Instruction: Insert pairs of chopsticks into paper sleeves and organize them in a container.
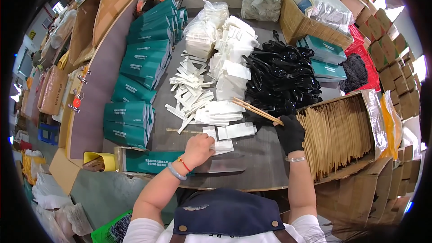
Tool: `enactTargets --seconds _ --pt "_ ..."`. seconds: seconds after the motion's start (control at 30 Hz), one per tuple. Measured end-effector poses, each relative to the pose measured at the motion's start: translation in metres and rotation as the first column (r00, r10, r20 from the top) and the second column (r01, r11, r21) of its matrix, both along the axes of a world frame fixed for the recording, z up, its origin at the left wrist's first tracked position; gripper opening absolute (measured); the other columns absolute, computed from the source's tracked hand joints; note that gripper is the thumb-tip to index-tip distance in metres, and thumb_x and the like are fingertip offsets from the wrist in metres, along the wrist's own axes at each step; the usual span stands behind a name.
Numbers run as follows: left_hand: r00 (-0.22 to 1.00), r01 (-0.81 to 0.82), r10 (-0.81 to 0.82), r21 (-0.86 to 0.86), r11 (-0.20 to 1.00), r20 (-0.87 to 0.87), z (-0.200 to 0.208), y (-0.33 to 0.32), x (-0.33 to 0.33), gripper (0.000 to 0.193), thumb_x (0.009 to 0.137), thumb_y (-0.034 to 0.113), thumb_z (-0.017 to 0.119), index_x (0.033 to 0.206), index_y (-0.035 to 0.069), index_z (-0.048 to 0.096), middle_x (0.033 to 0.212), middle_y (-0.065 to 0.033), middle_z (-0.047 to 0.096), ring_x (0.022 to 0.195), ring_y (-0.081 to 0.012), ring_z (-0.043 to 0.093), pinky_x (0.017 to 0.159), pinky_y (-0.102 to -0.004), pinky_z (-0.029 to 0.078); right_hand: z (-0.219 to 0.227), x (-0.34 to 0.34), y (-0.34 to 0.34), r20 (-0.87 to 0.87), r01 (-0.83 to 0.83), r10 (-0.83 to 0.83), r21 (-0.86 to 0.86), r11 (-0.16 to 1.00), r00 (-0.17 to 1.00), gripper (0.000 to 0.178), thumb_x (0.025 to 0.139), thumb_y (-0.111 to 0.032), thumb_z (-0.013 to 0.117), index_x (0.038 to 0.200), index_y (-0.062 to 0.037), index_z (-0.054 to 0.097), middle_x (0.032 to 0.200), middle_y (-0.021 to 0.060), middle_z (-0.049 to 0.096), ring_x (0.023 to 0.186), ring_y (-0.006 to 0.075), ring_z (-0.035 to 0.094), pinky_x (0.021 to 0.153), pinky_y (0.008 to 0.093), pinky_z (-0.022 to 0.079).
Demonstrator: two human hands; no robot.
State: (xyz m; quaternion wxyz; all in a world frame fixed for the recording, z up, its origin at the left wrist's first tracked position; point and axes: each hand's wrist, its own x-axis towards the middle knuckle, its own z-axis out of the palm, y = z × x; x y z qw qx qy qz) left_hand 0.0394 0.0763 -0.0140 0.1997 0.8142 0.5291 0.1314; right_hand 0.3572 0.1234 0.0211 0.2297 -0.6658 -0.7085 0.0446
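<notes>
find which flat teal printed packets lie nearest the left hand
The teal packets at the grey table's near edge, beside the left hand; all other teal packets sit farther up it.

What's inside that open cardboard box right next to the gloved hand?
The box is filled with thin wooden sticks, packed tightly side by side. Only the uppermost ones show; they cover the bottom and anything lying deeper.

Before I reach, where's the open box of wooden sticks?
In the head view, the open box of wooden sticks sits at lower right, just right of the gloved right hand, with the black spoons beyond it to the left.
</notes>
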Motion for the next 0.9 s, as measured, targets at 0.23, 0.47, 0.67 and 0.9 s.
enactTargets --seconds 0.23,0.47,0.67,0.9 --pt "0.996 0.02 -0.021 0.022 1.0 0.084 -0.005 0.0 -0.007 0.013 0.074 0.018 0.075 0.077 0.008 0.068 0.075 -0.0087 0.061 0.074 -0.0266 0.062 0.068 -0.0378 0.05 0.019 -0.011 -0.033 -0.203 0.023 -0.023 -0.003 1.0 0.979 0.017 0.08 -0.016 0.075 0.094 -0.0079 0.069 0.082 0.0096 0.063 0.072 0.0269 0.064 0.063 0.0354 0.05" --pt "0.834 -0.401 0.444 -0.192 0.896 0.328 -0.018 0.003 -0.007 0.019 0.078 0.023 0.074 0.078 0.005 0.069 0.075 -0.0084 0.065 0.065 -0.0244 0.062 0.061 -0.0339 0.05 0.012 -0.019 -0.056 -0.329 -0.019 0.032 0.044 0.999 0.944 0.018 0.082 -0.009 0.074 0.096 0.0007 0.067 0.081 0.0139 0.064 0.072 0.0262 0.064 0.066 0.0319 0.05" --pt "0.836 -0.541 0.549 -0.193 0.819 -0.012 -0.01 -0.007 0.013 0.029 0.075 0.034 0.076 0.079 0.006 0.068 0.079 -0.0089 0.067 0.071 -0.0281 0.065 0.066 -0.0391 0.051 0.003 -0.024 -0.068 -0.357 -0.004 -0.003 -0.017 1.0 0.934 0.016 0.083 -0.01 0.073 0.095 0.0004 0.067 0.077 0.0132 0.062 0.069 0.0245 0.06 0.062 0.0322 0.046" --pt "0.829 -0.558 0.559 -0.06 0.828 0.004 -0.02 -0.006 0.015 0.031 0.075 0.034 0.076 0.087 0.009 0.062 0.087 -0.0083 0.066 0.083 -0.0312 0.063 0.071 -0.0445 0.046 -0.002 -0.022 -0.073 -0.389 -0.027 0.014 -0.028 0.999 0.921 0.016 0.084 -0.011 0.072 0.094 0.0005 0.067 0.077 0.0127 0.062 0.07 0.0244 0.06 0.063 0.0323 0.046"
